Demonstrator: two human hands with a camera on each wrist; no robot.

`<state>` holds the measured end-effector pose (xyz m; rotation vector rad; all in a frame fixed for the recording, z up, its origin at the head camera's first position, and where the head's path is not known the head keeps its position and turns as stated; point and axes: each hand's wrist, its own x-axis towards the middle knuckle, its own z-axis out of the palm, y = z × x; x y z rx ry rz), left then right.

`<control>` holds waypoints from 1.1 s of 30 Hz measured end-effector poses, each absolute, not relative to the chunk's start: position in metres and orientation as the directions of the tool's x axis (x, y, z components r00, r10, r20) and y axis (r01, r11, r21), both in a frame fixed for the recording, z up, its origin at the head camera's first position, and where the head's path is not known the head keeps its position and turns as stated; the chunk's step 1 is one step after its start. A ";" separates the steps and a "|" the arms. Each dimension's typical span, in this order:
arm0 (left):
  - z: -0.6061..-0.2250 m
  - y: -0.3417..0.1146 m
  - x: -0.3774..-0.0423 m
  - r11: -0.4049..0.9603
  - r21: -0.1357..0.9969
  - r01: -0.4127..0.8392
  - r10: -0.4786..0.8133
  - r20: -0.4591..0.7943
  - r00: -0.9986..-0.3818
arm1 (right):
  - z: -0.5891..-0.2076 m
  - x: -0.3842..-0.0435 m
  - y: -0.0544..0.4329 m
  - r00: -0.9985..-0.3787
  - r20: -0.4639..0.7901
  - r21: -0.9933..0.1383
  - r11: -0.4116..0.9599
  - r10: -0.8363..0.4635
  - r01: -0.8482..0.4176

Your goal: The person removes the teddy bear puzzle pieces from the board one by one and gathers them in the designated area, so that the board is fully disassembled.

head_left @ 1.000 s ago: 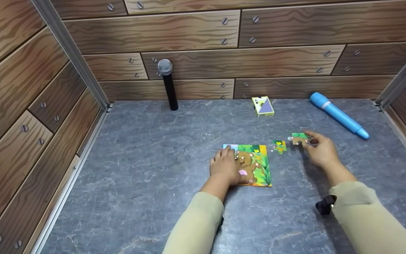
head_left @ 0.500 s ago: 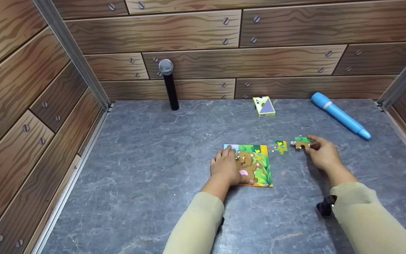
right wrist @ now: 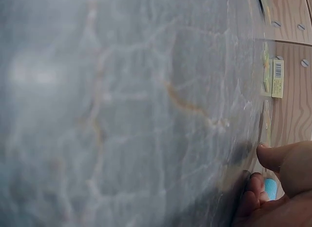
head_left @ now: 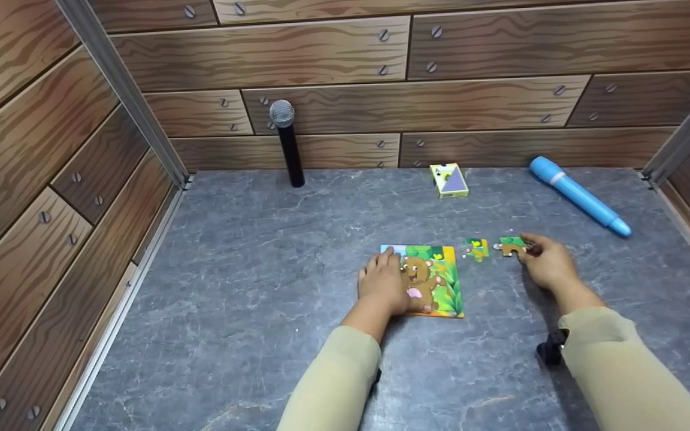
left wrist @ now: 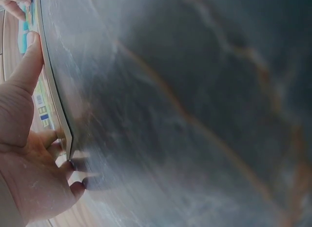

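A square jigsaw puzzle (head_left: 441, 287) with a brown bear on green leaves lies on the table. My left hand (head_left: 383, 281) rests over its left side, fingers stretched toward the far edge; in the left wrist view the thumb (left wrist: 30, 61) lies straight along the near edge. To the right of the puzzle, my right hand (head_left: 548, 261) pinches a green and brown puzzle piece (head_left: 508, 245) at its right end, close over the tabletop. Another small puzzle piece (head_left: 477, 248), green with yellow, lies between that piece and the puzzle. The right wrist view hides the pinched piece.
A black microphone (head_left: 289, 149) stands upright at the back left. A yellow card box (head_left: 448, 181) lies at the back, and a blue microphone-shaped stick (head_left: 581, 196) at the back right. Wood-patterned walls (head_left: 321, 57) enclose the grey marbled table (head_left: 261, 251).
My right hand has moved slightly toward me, bringing the pinched piece lower and nearer in the head view. The left hand stays on the puzzle.
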<state>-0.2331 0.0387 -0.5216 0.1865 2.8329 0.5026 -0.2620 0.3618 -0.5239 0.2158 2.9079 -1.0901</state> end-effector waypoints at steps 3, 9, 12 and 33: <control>-0.520 0.038 -0.232 0.931 0.355 0.081 0.170 -0.228 -0.959 | -0.524 -0.263 0.362 -0.990 -0.073 -0.656 0.742 0.122 0.140; -0.520 0.038 -0.232 0.931 0.355 0.078 0.168 -0.230 -0.958 | -0.526 -0.264 0.363 -0.993 -0.053 -0.645 0.755 0.109 0.117; -0.520 0.038 -0.232 0.933 0.352 0.081 0.169 -0.228 -0.959 | -0.527 -0.264 0.363 -0.991 -0.070 -0.645 0.753 0.110 0.129; -0.524 0.039 -0.235 0.929 0.363 0.076 0.171 -0.237 -0.956 | -0.521 -0.255 0.340 -0.977 0.015 -0.709 0.691 0.214 0.141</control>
